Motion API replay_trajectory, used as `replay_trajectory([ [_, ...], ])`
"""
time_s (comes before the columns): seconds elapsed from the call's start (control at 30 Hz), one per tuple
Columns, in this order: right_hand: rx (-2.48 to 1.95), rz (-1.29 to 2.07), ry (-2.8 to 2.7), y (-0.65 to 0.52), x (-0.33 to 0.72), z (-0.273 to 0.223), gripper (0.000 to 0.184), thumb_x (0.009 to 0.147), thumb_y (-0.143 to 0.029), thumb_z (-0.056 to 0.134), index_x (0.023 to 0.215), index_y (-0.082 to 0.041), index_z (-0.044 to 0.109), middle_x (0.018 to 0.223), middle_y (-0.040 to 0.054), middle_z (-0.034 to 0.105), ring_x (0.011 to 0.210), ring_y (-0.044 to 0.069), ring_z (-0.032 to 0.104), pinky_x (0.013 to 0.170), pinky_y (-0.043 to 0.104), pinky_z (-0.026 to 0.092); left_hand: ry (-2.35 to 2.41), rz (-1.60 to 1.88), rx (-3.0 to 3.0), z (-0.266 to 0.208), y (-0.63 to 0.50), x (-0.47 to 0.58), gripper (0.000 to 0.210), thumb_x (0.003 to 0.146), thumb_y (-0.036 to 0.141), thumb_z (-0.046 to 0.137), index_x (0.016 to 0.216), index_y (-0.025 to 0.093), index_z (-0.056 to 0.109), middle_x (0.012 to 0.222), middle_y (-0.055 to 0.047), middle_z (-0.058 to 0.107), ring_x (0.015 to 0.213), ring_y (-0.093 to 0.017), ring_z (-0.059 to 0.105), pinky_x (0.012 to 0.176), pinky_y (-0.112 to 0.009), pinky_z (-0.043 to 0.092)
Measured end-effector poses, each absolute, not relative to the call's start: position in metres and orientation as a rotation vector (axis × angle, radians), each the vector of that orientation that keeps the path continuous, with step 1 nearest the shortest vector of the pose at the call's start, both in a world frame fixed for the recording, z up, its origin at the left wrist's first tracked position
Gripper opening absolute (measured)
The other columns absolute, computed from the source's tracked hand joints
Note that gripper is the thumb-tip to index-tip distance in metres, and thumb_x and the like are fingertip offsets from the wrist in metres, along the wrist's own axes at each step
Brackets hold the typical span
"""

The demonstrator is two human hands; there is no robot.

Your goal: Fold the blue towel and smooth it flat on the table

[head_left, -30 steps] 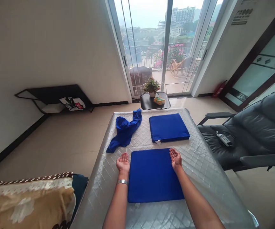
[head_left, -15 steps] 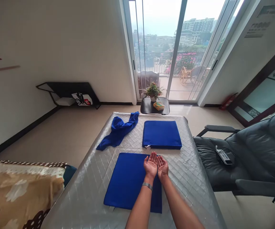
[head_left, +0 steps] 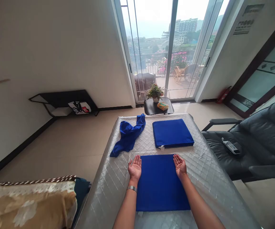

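Note:
A flat blue folded cloth (head_left: 160, 184) lies near me on the silver quilted mattress (head_left: 111, 194). Over its left edge is my left hand (head_left: 134, 168), palm up with the fingers stretched out, a metal-banded watch on the wrist. My right hand (head_left: 180, 165) is at the cloth's far right edge, palm up too, fingers extended. Neither hand holds anything. Whether they touch the cloth I cannot tell. Beyond it sits a neat stack of folded blue cloths (head_left: 173, 133) with a white tag. A crumpled blue cloth (head_left: 129, 135) lies at the far left.
Past the mattress's far edge stands a black chair (head_left: 149, 108) bearing a potted plant (head_left: 155, 92) and a tissue pack (head_left: 162, 106). A black recliner (head_left: 232, 149) with a power strip (head_left: 230, 146) is on the right. Patterned bedding (head_left: 32, 203) lies at the lower left.
My hands, side by side over the near cloth's right part before, have moved apart to its left and right edges. The view has shifted; the cloths appear to lie as before.

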State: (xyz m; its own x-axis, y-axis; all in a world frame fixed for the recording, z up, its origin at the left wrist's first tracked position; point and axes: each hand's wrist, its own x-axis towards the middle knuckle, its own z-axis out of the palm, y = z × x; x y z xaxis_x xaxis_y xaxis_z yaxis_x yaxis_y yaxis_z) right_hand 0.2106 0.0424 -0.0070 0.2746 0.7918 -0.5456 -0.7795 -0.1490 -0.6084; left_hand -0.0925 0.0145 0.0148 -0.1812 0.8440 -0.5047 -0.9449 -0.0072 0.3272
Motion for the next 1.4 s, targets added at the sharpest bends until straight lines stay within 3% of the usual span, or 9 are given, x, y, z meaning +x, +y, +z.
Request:
replay_trajectory([
  [0.27, -1.100, 1.257, -0.002, 0.043, 0.201, 0.002, 0.025, 0.085, -0.023, 0.048, 0.096, -0.018, 0.070, 0.103, 0.0067, 0.076, 0.111, 0.016, 0.068, 0.106, 0.032, 0.048, 0.753, 1.542, -0.160, 0.017, 0.017, -0.128, 0.037, 0.091, 0.029, 0.047, 0.119, 0.013, 0.065, 0.131, -0.018, 0.064, 0.123, -0.022, 0.061, 0.093, -0.032, 0.056],
  [0.43, -1.062, 1.250, 0.060, 0.025, 0.197, 0.004, 0.029, 0.088, -0.026, 0.042, 0.096, -0.019, 0.069, 0.105, 0.0038, 0.076, 0.112, 0.013, 0.067, 0.106, 0.030, 0.047, 0.823, 1.642, -0.172, 0.025, 0.018, -0.111, 0.034, 0.091, 0.028, 0.046, 0.113, 0.014, 0.067, 0.134, -0.014, 0.063, 0.125, -0.017, 0.059, 0.093, -0.025, 0.054],
  [0.53, -1.015, 1.313, 0.085, 0.003, 0.196, 0.004, 0.030, 0.087, -0.028, 0.042, 0.096, -0.019, 0.069, 0.108, 0.0047, 0.075, 0.113, 0.014, 0.067, 0.105, 0.032, 0.049, 0.814, 1.705, -0.157, 0.033, 0.013, -0.070, 0.034, 0.091, 0.030, 0.045, 0.111, 0.016, 0.068, 0.135, -0.012, 0.063, 0.126, -0.017, 0.058, 0.096, -0.025, 0.053],
  [0.7, -1.000, 1.435, 0.101, -0.014, 0.200, 0.000, 0.030, 0.086, -0.028, 0.042, 0.096, -0.021, 0.069, 0.107, 0.0040, 0.076, 0.112, 0.015, 0.067, 0.102, 0.033, 0.051, 0.685, 1.565, -0.138, 0.033, -0.002, 0.058, 0.035, 0.088, 0.029, 0.050, 0.112, 0.011, 0.069, 0.130, -0.018, 0.065, 0.128, -0.023, 0.057, 0.102, -0.033, 0.050],
  [0.9, -1.030, 1.525, 0.135, -0.005, 0.203, -0.009, 0.028, 0.087, -0.029, 0.043, 0.093, -0.022, 0.069, 0.103, 0.0043, 0.077, 0.107, 0.014, 0.069, 0.098, 0.030, 0.053, 0.823, 1.586, -0.239, 0.015, -0.013, 0.139, 0.036, 0.089, 0.027, 0.044, 0.114, 0.018, 0.069, 0.137, -0.014, 0.061, 0.131, -0.021, 0.054, 0.101, -0.032, 0.051],
  [1.17, -0.980, 1.526, 0.102, -0.009, 0.207, -0.012, 0.028, 0.086, -0.031, 0.047, 0.097, -0.021, 0.070, 0.113, 0.0059, 0.074, 0.114, 0.016, 0.066, 0.102, 0.032, 0.051, 0.825, 1.716, -0.203, 0.007, -0.030, 0.034, 0.040, 0.090, 0.029, 0.045, 0.123, 0.016, 0.064, 0.136, -0.013, 0.062, 0.131, -0.020, 0.054, 0.101, -0.031, 0.052],
  [1.4, -1.010, 1.432, 0.101, -0.011, 0.200, 0.003, 0.028, 0.087, -0.027, 0.045, 0.095, -0.018, 0.070, 0.104, 0.0061, 0.076, 0.108, 0.015, 0.069, 0.104, 0.033, 0.049, 0.859, 1.704, -0.216, 0.010, -0.068, -0.094, 0.041, 0.090, 0.024, 0.045, 0.123, 0.010, 0.063, 0.131, -0.017, 0.065, 0.126, -0.022, 0.058, 0.097, -0.032, 0.055],
])
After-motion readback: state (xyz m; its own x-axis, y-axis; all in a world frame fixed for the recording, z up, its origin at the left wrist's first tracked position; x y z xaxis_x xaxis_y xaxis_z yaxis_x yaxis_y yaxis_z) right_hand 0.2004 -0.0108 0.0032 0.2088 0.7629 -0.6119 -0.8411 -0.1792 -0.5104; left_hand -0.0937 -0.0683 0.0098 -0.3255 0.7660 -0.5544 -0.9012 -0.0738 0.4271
